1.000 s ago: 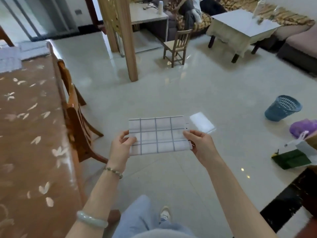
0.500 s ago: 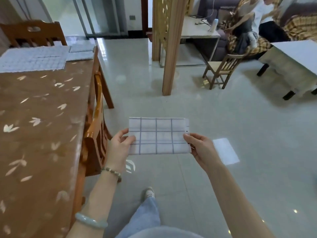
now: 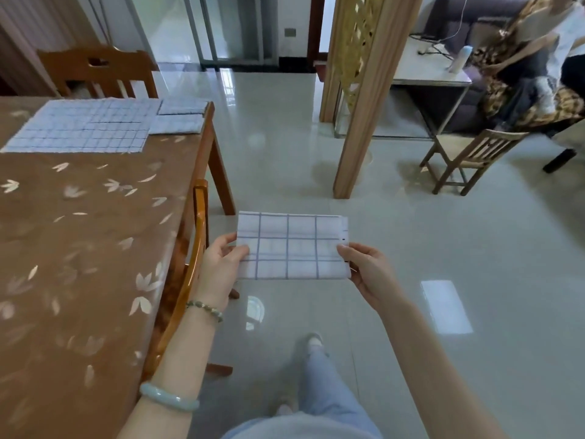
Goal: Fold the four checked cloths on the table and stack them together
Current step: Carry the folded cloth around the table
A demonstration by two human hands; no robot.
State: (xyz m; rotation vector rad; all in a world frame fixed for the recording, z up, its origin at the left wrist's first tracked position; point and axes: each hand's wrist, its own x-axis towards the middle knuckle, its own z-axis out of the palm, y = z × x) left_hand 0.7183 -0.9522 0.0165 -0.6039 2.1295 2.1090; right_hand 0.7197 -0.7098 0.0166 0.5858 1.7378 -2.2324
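A folded white cloth with blue checks [image 3: 292, 245] is held flat in the air over the floor, to the right of the table. My left hand [image 3: 221, 267] pinches its left edge and my right hand [image 3: 367, 272] pinches its right edge. On the far end of the brown table [image 3: 79, 248] lies an unfolded checked cloth [image 3: 85, 126]. Beside it, at the table's far right corner, lie two folded checked cloths, one [image 3: 183, 106] behind the other [image 3: 177, 124].
A wooden chair [image 3: 186, 280] is tucked against the table's right side, just left of my left hand; another chair [image 3: 98, 71] stands at the far end. A wooden post [image 3: 357, 99], a small chair [image 3: 468, 156] and a seated person [image 3: 531, 68] are ahead on the right.
The view has swung left toward the table, bringing the cloths at its far end closer into sight. Both hands keep the same hold on the folded cloth.
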